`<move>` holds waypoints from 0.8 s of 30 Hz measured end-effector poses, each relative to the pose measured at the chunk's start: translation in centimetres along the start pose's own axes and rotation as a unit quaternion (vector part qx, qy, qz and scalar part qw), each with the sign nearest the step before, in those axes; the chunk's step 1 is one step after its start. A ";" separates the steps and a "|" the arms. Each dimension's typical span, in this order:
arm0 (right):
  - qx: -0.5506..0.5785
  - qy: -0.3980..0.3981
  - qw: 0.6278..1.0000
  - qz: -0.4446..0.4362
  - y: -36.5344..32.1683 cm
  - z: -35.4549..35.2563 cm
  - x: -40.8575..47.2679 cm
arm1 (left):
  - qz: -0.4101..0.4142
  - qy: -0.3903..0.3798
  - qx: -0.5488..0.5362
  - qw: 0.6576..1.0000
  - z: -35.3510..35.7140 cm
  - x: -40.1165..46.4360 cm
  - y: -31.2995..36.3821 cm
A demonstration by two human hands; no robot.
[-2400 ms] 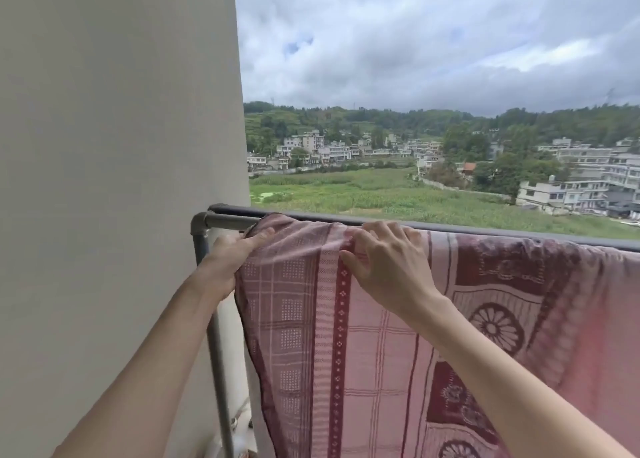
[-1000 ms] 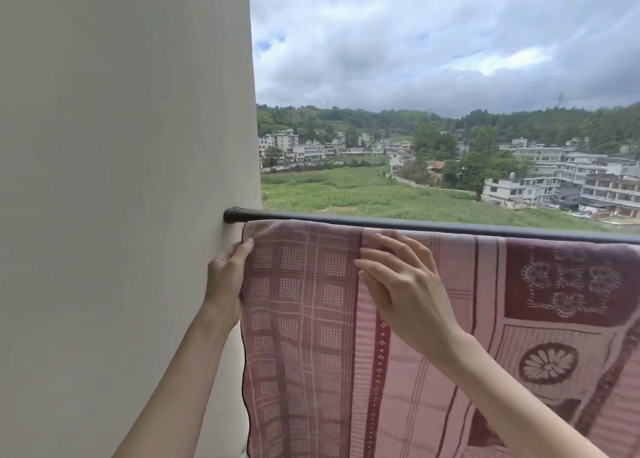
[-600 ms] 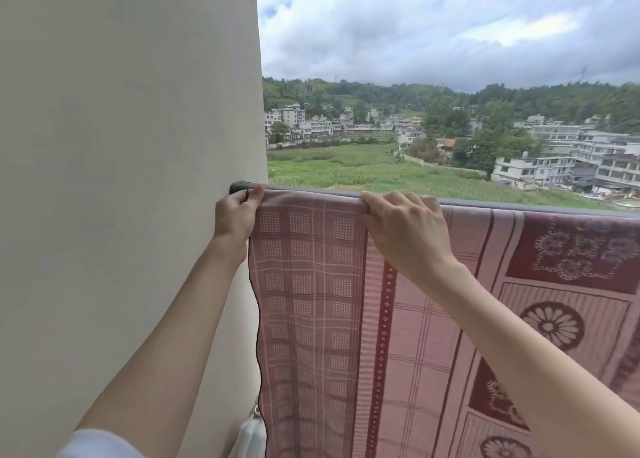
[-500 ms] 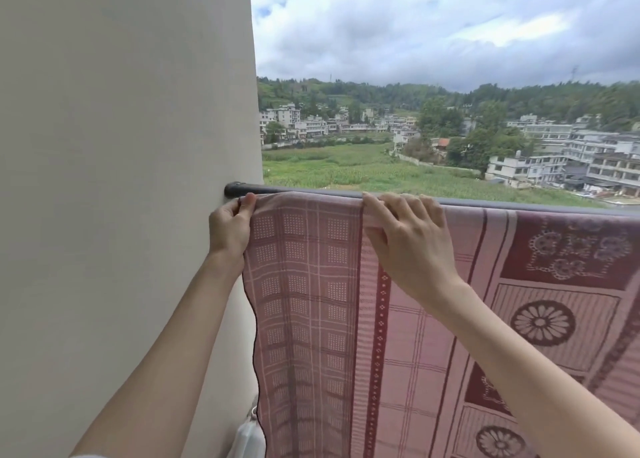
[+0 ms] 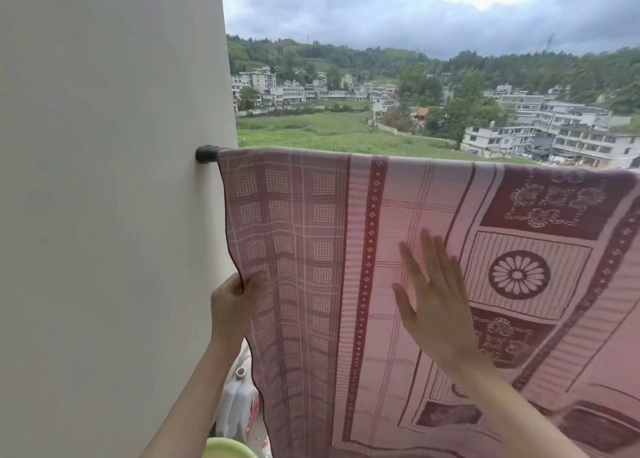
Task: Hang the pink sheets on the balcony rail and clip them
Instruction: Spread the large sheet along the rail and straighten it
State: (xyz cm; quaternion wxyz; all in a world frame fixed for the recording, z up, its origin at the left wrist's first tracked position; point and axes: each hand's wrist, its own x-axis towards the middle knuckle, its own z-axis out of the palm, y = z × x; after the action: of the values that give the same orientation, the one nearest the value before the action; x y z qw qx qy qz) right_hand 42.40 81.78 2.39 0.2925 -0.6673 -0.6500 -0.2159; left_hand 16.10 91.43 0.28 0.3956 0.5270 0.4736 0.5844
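Pink sheet [image 5: 408, 250] hangs draped over the balcony rail [image 5: 207, 153], beside the wall [image 5: 104, 198]. Your left hand [image 5: 232, 305] pinches its left edge; your right hand [image 5: 433, 298] is flat, fingers spread, on the fabric.

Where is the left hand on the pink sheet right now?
In the head view, the left hand pinches the pink sheet's left edge beside the wall, well below the rail.
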 end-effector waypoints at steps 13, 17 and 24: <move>0.121 -0.289 0.931 0.185 3.7 11.6 -14.9 | -0.171 -0.044 0.139 0.974 2.9 -11.2 -18.3; 0.221 -0.294 0.889 0.272 5.5 16.1 -18.5 | -0.212 -0.032 0.182 0.960 4.1 -13.6 -24.7; 0.387 -0.274 0.765 0.436 10.0 25.3 -24.7 | -0.276 0.008 0.176 0.945 4.8 -18.1 -38.5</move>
State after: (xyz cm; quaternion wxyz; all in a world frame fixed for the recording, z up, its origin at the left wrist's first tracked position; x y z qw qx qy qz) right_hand 48.49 80.59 -33.87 0.3979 -0.7398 -0.3698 0.3970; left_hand 21.83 83.92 -41.51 0.4385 0.4323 0.6990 0.3636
